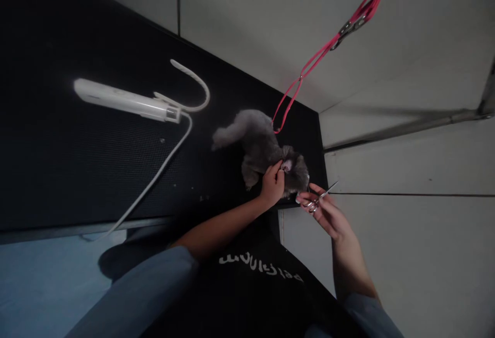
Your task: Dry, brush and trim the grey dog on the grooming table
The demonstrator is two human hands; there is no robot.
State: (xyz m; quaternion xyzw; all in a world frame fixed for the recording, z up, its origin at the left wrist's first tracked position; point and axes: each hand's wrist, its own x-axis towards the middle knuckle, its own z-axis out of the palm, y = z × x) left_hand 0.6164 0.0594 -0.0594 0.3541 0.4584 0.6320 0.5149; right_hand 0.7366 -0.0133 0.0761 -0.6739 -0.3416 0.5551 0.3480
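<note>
A small grey dog, its coat cut short, stands on the black ribbed table close to its right end. My left hand is closed at the side of the dog's head, its fingers on an ear whose pink inside shows. In my right hand is a pair of silver scissors, held by the finger loops just off the dog's muzzle. The blades point up and to the right, away from the dog, and look closed.
A pink lead with a metal clip hangs from the upper right, its loop reaching the dog's back. White hair clippers lie on the table, their cord running over the front edge. A metal bar stands right of the table.
</note>
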